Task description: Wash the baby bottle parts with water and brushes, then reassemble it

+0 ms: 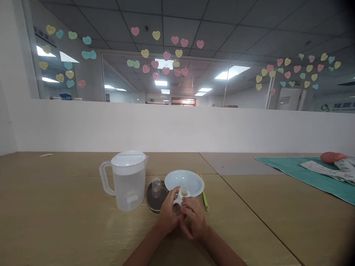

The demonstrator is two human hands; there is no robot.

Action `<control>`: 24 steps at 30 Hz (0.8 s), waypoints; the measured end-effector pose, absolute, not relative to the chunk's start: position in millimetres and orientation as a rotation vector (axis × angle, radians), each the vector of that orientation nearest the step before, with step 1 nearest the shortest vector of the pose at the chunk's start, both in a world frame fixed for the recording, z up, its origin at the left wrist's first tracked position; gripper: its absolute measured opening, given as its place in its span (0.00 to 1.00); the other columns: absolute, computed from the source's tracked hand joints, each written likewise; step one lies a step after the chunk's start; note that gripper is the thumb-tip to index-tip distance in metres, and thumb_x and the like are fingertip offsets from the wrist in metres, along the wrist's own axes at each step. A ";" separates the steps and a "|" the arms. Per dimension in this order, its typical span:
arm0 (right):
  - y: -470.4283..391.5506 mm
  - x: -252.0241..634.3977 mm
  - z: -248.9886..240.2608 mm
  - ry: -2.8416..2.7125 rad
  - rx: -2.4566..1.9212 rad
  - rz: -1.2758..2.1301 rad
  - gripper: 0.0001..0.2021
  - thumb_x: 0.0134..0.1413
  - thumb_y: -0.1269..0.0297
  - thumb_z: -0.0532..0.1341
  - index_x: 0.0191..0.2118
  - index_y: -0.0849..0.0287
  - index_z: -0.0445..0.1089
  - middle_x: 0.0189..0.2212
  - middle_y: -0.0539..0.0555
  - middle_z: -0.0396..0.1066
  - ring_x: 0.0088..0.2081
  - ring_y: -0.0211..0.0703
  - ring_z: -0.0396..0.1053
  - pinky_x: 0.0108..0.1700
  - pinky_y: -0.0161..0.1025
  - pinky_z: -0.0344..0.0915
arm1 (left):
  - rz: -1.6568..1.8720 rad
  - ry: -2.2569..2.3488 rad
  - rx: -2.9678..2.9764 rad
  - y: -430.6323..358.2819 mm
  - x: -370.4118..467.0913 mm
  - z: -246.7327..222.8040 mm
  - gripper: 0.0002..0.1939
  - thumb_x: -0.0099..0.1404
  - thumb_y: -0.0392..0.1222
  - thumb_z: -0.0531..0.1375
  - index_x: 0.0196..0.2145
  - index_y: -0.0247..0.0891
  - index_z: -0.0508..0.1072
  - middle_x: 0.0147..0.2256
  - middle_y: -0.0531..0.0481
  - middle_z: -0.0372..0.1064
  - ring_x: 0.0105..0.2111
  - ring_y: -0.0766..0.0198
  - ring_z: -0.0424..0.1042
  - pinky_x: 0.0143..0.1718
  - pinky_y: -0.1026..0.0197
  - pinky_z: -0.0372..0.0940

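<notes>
My left hand [168, 212] and my right hand [194, 217] are together in front of a pale blue bowl [175, 179]. Between them they grip a small bottle with a white collar and a pale nipple-like tip [184, 193]. The left fingers wrap its left side, and the right fingers press on the white collar from the right. Most of the bottle's body is hidden by the hands. Left of the hands, a small clear cup or cap [156, 187] rests on a dark round dish [152, 201].
A lidded translucent pitcher [129, 186] stands at the left. A green-handled brush or utensil [205, 201] lies right of the bowl. Far right, a teal mat [293, 172] holds white patterned cloth [325, 171] and an orange-pink object [332, 157]. A white wall runs behind the table.
</notes>
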State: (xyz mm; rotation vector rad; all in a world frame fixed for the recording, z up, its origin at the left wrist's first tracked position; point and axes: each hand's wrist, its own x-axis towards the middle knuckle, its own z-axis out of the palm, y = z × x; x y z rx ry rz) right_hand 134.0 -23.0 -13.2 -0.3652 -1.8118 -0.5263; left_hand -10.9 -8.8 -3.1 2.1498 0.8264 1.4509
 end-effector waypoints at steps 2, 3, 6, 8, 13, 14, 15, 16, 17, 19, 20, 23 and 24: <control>-23.3 133.1 -14.8 -1.864 -0.295 -0.567 0.24 0.45 0.73 0.55 0.51 0.55 0.58 0.43 0.61 0.68 0.46 0.51 0.68 0.43 0.52 0.68 | 1.461 0.816 2.100 -8.7 -10.6 -4.3 0.28 0.52 0.38 0.59 0.52 0.38 0.59 0.48 0.43 0.65 0.45 0.54 0.67 0.48 0.52 0.63; -23.1 133.1 -15.0 -1.856 -0.291 -0.563 0.24 0.45 0.73 0.55 0.52 0.56 0.58 0.44 0.62 0.67 0.47 0.52 0.68 0.44 0.51 0.69 | 1.457 0.806 2.093 -9.1 -10.4 -3.8 0.27 0.53 0.38 0.59 0.50 0.38 0.59 0.46 0.44 0.66 0.44 0.55 0.68 0.46 0.52 0.64; -21.4 136.0 -13.9 -1.706 -0.385 -0.460 0.25 0.46 0.76 0.55 0.53 0.58 0.56 0.44 0.63 0.66 0.48 0.51 0.67 0.44 0.51 0.69 | 1.454 0.809 2.121 -10.9 -9.7 -0.5 0.24 0.55 0.41 0.60 0.49 0.37 0.60 0.45 0.44 0.67 0.42 0.57 0.69 0.45 0.54 0.64; -20.0 138.5 -13.1 -1.676 -0.428 -0.408 0.25 0.47 0.76 0.55 0.53 0.57 0.56 0.43 0.62 0.66 0.46 0.50 0.67 0.42 0.51 0.70 | 1.466 0.825 2.148 -11.1 -9.9 0.7 0.24 0.57 0.42 0.59 0.50 0.37 0.60 0.47 0.42 0.66 0.45 0.56 0.67 0.46 0.53 0.64; -18.4 137.7 -15.4 -1.734 -0.400 -0.439 0.22 0.49 0.73 0.55 0.52 0.55 0.57 0.45 0.62 0.67 0.47 0.52 0.68 0.43 0.52 0.70 | 1.413 0.806 2.158 -9.5 -11.4 -1.0 0.26 0.59 0.44 0.58 0.54 0.37 0.60 0.51 0.40 0.63 0.51 0.53 0.64 0.50 0.50 0.62; -18.0 136.9 -15.8 -1.693 -0.418 -0.426 0.21 0.50 0.72 0.55 0.52 0.55 0.57 0.46 0.62 0.67 0.48 0.52 0.68 0.44 0.53 0.70 | 1.407 0.804 2.155 -9.7 -11.4 -0.8 0.26 0.59 0.45 0.58 0.54 0.37 0.60 0.52 0.40 0.63 0.51 0.53 0.64 0.51 0.49 0.61; -17.5 136.5 -15.7 -1.642 -0.453 -0.403 0.21 0.51 0.72 0.54 0.52 0.56 0.57 0.47 0.62 0.66 0.49 0.52 0.67 0.45 0.53 0.69 | 1.410 0.804 2.154 -10.3 -11.3 -0.1 0.26 0.59 0.45 0.58 0.54 0.37 0.61 0.51 0.40 0.64 0.51 0.53 0.64 0.51 0.49 0.61; -16.7 136.5 -15.3 -1.591 -0.502 -0.369 0.21 0.52 0.71 0.54 0.53 0.57 0.56 0.48 0.62 0.65 0.50 0.52 0.66 0.47 0.54 0.67 | 1.409 0.803 2.155 -11.1 -11.1 0.9 0.25 0.59 0.45 0.57 0.53 0.37 0.61 0.51 0.40 0.64 0.51 0.53 0.64 0.51 0.49 0.61; -15.8 136.9 -14.4 -1.559 -0.561 -0.323 0.22 0.53 0.70 0.54 0.55 0.58 0.55 0.50 0.63 0.64 0.52 0.53 0.64 0.49 0.55 0.66 | 1.405 0.799 2.157 -12.0 -10.9 2.0 0.24 0.60 0.45 0.57 0.53 0.37 0.61 0.51 0.40 0.64 0.50 0.53 0.64 0.51 0.50 0.61; -13.9 138.4 -12.0 -1.566 -0.674 -0.210 0.23 0.56 0.68 0.52 0.58 0.59 0.53 0.53 0.63 0.62 0.54 0.52 0.62 0.52 0.54 0.63 | 1.383 0.780 2.164 -13.3 -10.6 3.7 0.25 0.60 0.45 0.57 0.54 0.38 0.61 0.51 0.40 0.64 0.50 0.53 0.65 0.50 0.51 0.61; -13.1 139.2 -10.6 -1.601 -0.710 -0.154 0.23 0.57 0.67 0.51 0.59 0.59 0.52 0.54 0.62 0.61 0.54 0.51 0.61 0.52 0.52 0.63 | 1.375 0.773 2.165 -13.4 -10.7 3.8 0.25 0.60 0.44 0.57 0.55 0.38 0.60 0.51 0.40 0.64 0.50 0.53 0.65 0.50 0.51 0.62; -11.4 139.9 -6.9 -1.687 -0.716 -0.058 0.20 0.59 0.66 0.50 0.57 0.57 0.55 0.51 0.59 0.64 0.52 0.48 0.63 0.51 0.47 0.64 | 1.391 0.801 2.158 -11.6 -11.3 1.0 0.30 0.59 0.44 0.58 0.57 0.38 0.56 0.52 0.40 0.64 0.50 0.53 0.65 0.50 0.51 0.62; -11.4 139.5 -5.8 -1.682 -0.705 -0.053 0.19 0.59 0.66 0.50 0.56 0.56 0.57 0.49 0.59 0.65 0.51 0.48 0.64 0.50 0.47 0.65 | 1.399 0.820 2.156 -10.7 -11.5 -0.6 0.31 0.59 0.44 0.58 0.58 0.38 0.55 0.52 0.40 0.64 0.50 0.53 0.66 0.50 0.51 0.61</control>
